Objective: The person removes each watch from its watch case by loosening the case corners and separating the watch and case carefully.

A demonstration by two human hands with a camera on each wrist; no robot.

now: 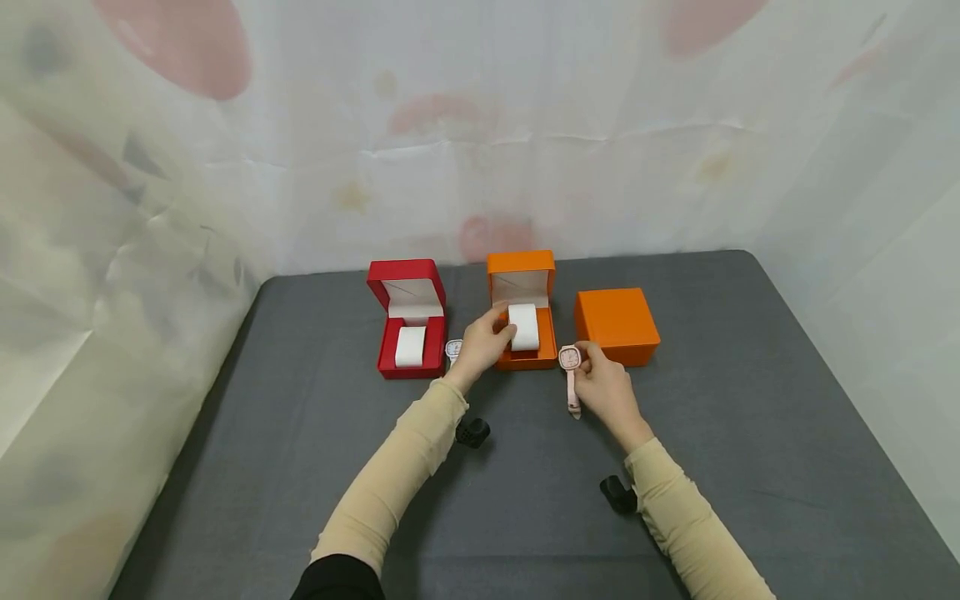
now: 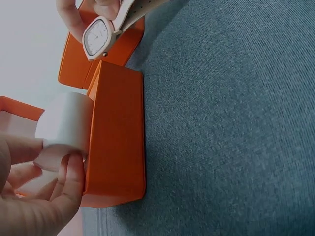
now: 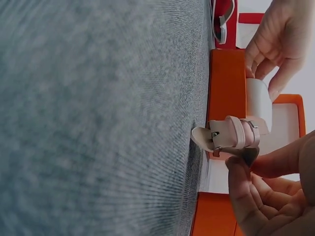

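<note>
Head view: pink watch held just right of the open orange box; long axis runs from the box's front toward the person, face up, strap end hanging down. Right hand pinches its case, fingers curled. Left hand grips the white cushion inside the box. Watch: square pale dial, pink strap.

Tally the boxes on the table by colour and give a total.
Red box: 1
Orange boxes, one open, one shut: 2
Total: 3
</note>
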